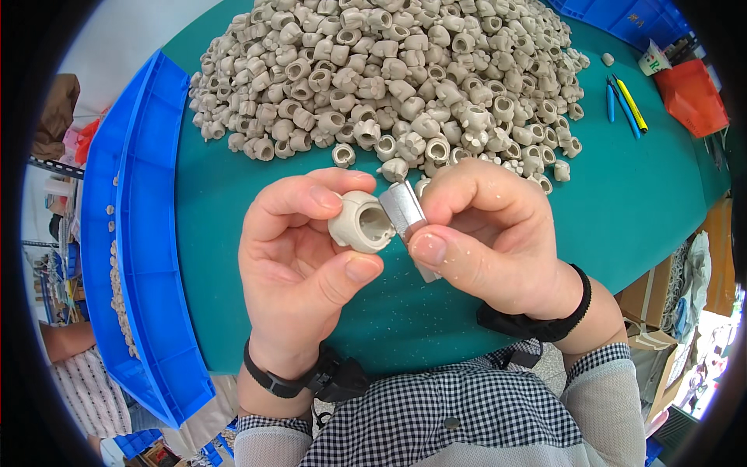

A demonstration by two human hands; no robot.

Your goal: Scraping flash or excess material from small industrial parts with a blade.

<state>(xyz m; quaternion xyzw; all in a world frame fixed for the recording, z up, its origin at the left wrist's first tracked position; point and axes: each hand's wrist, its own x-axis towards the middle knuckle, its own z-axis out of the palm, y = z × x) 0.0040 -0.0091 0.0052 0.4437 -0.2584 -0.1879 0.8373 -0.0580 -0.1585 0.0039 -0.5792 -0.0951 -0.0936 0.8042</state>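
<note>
My left hand (299,261) holds a small rounded beige clay-coloured piece (359,222) between thumb and fingers, its hollow side turned right. My right hand (486,229) pinches a flat silver metal blade (405,214) whose upper end rests against the piece's opening. Both hands hover over the green table (622,210), close to my chest. Behind them lies a big heap of similar beige pieces (389,70).
A long blue plastic tray (140,233) runs along the table's left edge with several beige pieces inside. Blue and yellow pens or tools (626,105) and an orange box (691,97) lie at the far right. Another blue bin (622,15) sits at the back right. A person in a striped top (82,381) is at lower left.
</note>
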